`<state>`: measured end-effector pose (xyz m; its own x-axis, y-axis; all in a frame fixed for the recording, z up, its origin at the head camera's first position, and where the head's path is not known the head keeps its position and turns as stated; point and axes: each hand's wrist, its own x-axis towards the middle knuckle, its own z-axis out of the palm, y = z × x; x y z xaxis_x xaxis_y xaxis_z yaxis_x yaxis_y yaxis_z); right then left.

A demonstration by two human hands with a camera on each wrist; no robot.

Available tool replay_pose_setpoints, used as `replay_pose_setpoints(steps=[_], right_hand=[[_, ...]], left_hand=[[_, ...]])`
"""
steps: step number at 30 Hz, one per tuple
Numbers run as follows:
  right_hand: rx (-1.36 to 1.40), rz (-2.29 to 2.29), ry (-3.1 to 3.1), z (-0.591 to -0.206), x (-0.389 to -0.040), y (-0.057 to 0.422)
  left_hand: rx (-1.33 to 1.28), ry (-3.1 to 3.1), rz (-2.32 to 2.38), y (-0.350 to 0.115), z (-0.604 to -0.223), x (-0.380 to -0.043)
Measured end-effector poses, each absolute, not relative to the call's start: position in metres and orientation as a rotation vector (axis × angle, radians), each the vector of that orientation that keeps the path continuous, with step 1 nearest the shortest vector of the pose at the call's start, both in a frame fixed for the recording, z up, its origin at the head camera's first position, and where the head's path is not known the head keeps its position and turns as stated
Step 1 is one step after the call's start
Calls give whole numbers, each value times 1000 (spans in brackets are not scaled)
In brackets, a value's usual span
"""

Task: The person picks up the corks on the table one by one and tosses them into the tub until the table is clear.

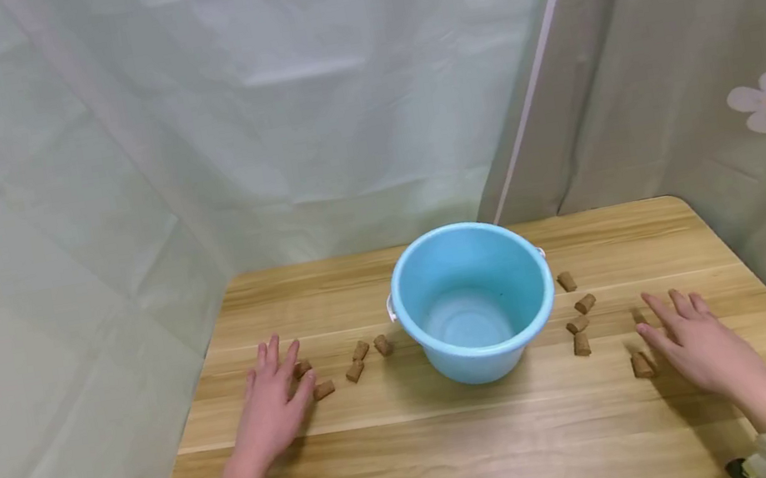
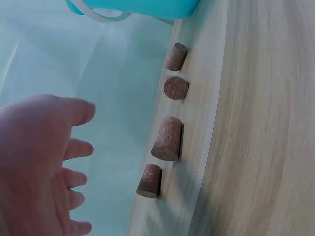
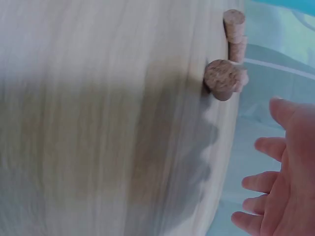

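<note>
A light blue bucket (image 1: 476,363) stands upright on the wooden table, and its inside shows only the bare bottom. My left hand (image 1: 270,410) is held with fingers spread beside several cork stoppers; the closest cork stopper (image 1: 324,389) lies by the thumb. In the left wrist view this hand (image 2: 44,162) holds nothing, with cork stoppers (image 2: 168,139) in a row beyond it. To the right, my other hand (image 1: 714,353) hovers with spread fingers next to a cork stopper (image 1: 642,365). The right wrist view shows the right hand (image 3: 290,167) bare above its shadow, near a cork stopper (image 3: 221,78).
More cork stoppers lie on both sides of the bucket, including one cork stopper (image 1: 381,346) by its left side and another cork stopper (image 1: 567,282) at the back right. Pale curtains (image 1: 331,112) enclose the table (image 1: 466,462) behind and at the sides.
</note>
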<state>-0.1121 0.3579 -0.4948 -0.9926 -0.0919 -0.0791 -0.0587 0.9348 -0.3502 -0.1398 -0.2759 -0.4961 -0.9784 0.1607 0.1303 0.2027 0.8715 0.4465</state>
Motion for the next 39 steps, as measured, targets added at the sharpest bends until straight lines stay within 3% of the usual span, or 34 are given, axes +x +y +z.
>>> replay_pose_setpoints(steps=[39], right_hand=[[10,-664,3070,-484,-73,343]], left_hand=[[-340,-2431,-1257,-209,-479,-141]])
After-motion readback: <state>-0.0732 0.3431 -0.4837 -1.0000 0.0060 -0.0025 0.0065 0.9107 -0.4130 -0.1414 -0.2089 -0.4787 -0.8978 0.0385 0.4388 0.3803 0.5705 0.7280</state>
